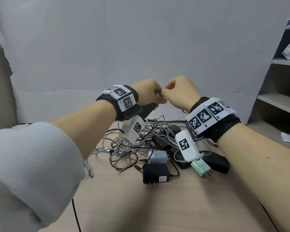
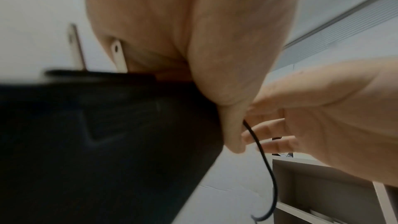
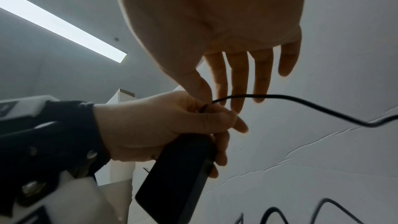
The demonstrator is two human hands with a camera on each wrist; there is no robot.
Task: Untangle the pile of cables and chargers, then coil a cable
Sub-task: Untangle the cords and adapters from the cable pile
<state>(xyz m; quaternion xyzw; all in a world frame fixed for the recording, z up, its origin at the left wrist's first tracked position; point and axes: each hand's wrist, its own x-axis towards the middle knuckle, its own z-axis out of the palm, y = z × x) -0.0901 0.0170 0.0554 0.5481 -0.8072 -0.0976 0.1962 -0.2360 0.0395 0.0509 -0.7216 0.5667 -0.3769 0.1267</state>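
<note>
Gripping black charger [image 3: 176,176], left hand [image 1: 147,92]; right hand [image 1: 181,92] fingers pinching thin black cable [image 3: 301,105]; labels unreadable.

It looks like an office or lab recording corner: a pale wood-look worktop [image 1: 182,206] backed by a taped white paper backdrop [image 1: 141,47], grey open shelving [image 1: 278,101] at far right, and a long ceiling strip light [image 3: 62,25] overhead.

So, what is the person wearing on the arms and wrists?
Each wrist carries a black strap with a white band of square black-and-white markers. A white box with one marker hangs under each wrist. The left arm has a light grey sleeve pushed up; the right forearm is bare.
</note>
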